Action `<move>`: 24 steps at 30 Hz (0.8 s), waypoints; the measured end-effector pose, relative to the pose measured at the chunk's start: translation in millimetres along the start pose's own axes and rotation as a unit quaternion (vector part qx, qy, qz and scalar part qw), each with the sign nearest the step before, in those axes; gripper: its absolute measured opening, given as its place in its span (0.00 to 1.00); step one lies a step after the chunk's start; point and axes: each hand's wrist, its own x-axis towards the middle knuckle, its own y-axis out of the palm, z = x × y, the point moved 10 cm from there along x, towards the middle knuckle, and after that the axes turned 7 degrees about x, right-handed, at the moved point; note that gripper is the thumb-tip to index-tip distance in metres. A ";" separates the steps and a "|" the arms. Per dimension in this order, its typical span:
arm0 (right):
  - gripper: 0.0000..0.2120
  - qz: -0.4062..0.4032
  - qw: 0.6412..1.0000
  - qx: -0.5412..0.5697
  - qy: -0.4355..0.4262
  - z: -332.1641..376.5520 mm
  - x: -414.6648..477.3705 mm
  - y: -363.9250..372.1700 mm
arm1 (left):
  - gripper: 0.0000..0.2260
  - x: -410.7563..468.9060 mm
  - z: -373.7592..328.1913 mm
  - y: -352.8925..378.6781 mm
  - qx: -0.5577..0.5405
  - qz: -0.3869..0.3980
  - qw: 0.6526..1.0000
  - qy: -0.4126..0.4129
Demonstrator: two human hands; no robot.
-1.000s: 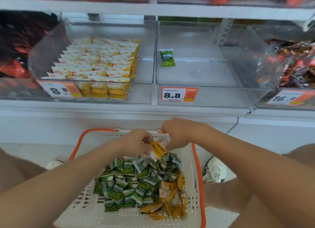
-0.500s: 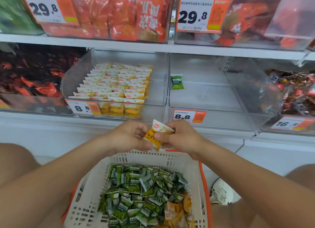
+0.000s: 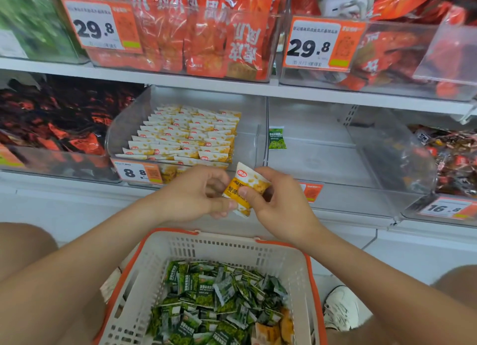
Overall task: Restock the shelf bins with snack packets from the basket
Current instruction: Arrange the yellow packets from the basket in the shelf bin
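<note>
My left hand (image 3: pixel 198 196) and my right hand (image 3: pixel 277 203) both pinch one yellow-and-white snack packet (image 3: pixel 246 187), held above the basket and just in front of the shelf. The white basket with orange rim (image 3: pixel 154 262) sits below, holding several green packets (image 3: pixel 214 301) and a few yellow ones (image 3: pixel 268 329) at its near right. Behind the hands, a clear bin (image 3: pixel 124 128) holds neat rows of yellow packets (image 3: pixel 185 135). The clear bin to its right (image 3: pixel 335 164) holds a single green packet (image 3: pixel 276 138).
Price tags reading 8.8 (image 3: pixel 136 173) mark the bin fronts. Dark red packets (image 3: pixel 51 117) fill the left bin, and mixed packets (image 3: pixel 454 159) the right one. Orange bags (image 3: pixel 196 35) fill the upper shelf. My white shoe (image 3: pixel 340 308) is beside the basket.
Both hands rose from the basket holding the yellow packet, up to the level of the bin fronts. The view tilted upward, showing the upper shelf.
</note>
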 end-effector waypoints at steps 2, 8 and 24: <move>0.09 -0.032 0.999 -0.014 -0.023 11.5 2.6 -8.7 | 0.12 1.7 -11.6 -22.3 0.119 -0.073 0.990 0.034; 0.10 -0.147 0.983 -0.053 -0.100 43.7 21.2 -32.9 | 0.11 8.7 -32.6 -75.0 0.335 -0.239 0.906 0.101; 0.20 0.082 0.766 -0.636 0.046 5.2 198.8 59.2 | 0.35 52.6 46.6 -82.2 0.519 -0.049 0.852 -0.054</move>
